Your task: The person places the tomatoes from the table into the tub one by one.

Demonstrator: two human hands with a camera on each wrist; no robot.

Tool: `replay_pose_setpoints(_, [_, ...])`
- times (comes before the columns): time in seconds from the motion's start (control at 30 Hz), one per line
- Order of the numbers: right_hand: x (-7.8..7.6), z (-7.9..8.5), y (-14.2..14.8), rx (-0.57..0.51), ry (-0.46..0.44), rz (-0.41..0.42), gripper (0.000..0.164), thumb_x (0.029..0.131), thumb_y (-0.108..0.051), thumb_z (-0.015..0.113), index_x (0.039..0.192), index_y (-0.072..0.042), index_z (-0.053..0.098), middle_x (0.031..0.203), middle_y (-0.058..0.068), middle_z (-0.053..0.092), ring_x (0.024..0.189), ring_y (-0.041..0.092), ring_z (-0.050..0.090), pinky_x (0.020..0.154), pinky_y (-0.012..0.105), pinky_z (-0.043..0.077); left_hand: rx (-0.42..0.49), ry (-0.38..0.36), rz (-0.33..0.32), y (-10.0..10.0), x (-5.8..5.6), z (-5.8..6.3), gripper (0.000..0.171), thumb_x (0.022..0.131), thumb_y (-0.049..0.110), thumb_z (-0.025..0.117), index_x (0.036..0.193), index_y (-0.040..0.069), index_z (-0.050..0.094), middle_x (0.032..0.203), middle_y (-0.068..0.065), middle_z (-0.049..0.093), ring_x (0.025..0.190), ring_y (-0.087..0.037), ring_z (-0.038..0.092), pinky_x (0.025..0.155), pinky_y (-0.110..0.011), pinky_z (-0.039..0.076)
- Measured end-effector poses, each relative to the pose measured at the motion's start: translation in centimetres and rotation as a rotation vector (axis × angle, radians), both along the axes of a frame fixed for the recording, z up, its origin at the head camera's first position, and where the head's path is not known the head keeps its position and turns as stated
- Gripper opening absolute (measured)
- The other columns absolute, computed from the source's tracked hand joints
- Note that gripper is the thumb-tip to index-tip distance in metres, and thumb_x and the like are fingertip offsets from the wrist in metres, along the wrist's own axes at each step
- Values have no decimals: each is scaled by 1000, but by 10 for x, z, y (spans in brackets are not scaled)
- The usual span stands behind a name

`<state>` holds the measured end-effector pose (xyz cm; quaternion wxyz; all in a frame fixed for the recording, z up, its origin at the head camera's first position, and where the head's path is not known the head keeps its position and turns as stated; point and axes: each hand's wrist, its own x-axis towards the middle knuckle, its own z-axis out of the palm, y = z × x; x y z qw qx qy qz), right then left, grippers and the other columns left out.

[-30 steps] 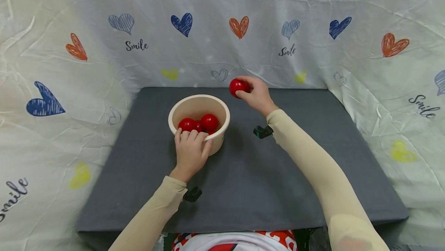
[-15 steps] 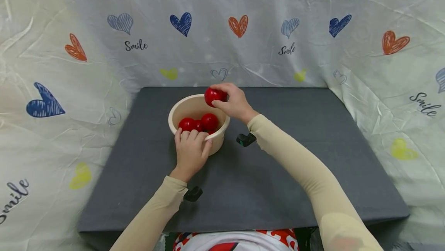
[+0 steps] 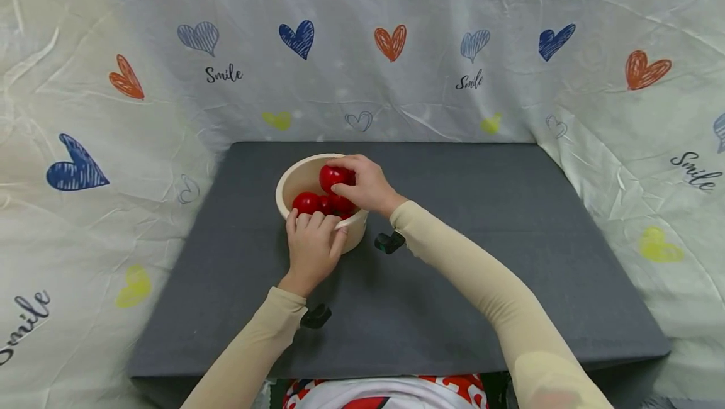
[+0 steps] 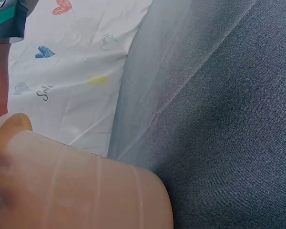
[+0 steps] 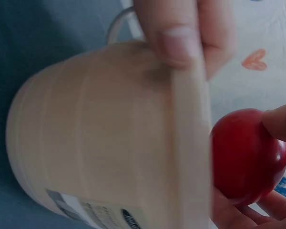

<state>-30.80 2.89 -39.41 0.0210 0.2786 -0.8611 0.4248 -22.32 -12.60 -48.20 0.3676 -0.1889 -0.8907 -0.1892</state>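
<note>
A cream plastic bucket (image 3: 354, 231) stands on the dark-covered table, with several glossy red apple-like balls (image 3: 306, 202) inside it. My left hand (image 3: 311, 248) grips the bucket's near rim, fingers hooked over the edge and thumb against the outside. From the right, my right hand (image 3: 368, 184) reaches over the bucket's opening and holds another glossy red apple-like ball (image 3: 334, 177) between thumb and fingers, close above the others. The right wrist view shows this held ball (image 5: 248, 155) just past the rim, its left side hidden by the bucket.
The dark grey cloth (image 3: 481, 258) covers the table and hangs over its front edge. A white sheet (image 3: 430, 6) printed with hearts rises behind and at both sides. A printed label (image 5: 93, 210) and a pale curved handle (image 5: 117, 26) show on the bucket.
My right hand has carried the red ball leftward and down, from right of the bucket to inside its opening. My left hand has stayed on the rim.
</note>
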Motion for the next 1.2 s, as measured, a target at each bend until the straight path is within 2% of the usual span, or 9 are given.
replay_pose_setpoints(0.17, [3, -9, -2, 30, -27, 39, 46, 91, -15, 68, 137, -11, 63, 139, 13, 61, 122, 29, 59, 99, 42, 58, -7, 4, 6, 0, 1, 0, 26, 95, 29, 59, 94, 6, 72, 89, -18, 69, 87, -40, 58, 106, -68, 35])
replay_pose_setpoints(0.33, [3, -13, -4, 76, 8, 64, 46, 90, -14, 70, 136, -10, 64, 139, 12, 62, 123, 28, 59, 102, 41, 56, -12, 4, 11, 0, 1, 1, 27, 95, 30, 58, 95, 7, 71, 90, -17, 70, 88, -39, 58, 107, -68, 35])
replay_pose_setpoints(0.73, [3, -17, -5, 124, 54, 52, 45, 92, -15, 68, 136, -10, 64, 140, 13, 62, 126, 28, 57, 102, 39, 56, -10, 15, 11, 1, 1, 3, 28, 96, 29, 55, 96, 7, 72, 92, -17, 71, 88, -39, 59, 106, -68, 36])
replay_pose_setpoints(1.0, [5, -22, -4, 90, 24, -3, 44, 91, -15, 68, 134, -8, 65, 134, 11, 66, 117, 28, 62, 93, 38, 60, -15, -7, 18, 1, 2, 3, 31, 96, 32, 54, 97, 7, 72, 94, -18, 72, 92, -40, 60, 108, -67, 36])
replay_pose_setpoints(1.2, [8, -23, -3, 56, 1, -1, 43, 91, -14, 66, 133, -8, 66, 134, 12, 67, 115, 32, 64, 93, 40, 60, -16, -10, 21, 1, 3, 3, 28, 95, 31, 56, 97, 8, 72, 93, -18, 71, 91, -40, 60, 108, -66, 35])
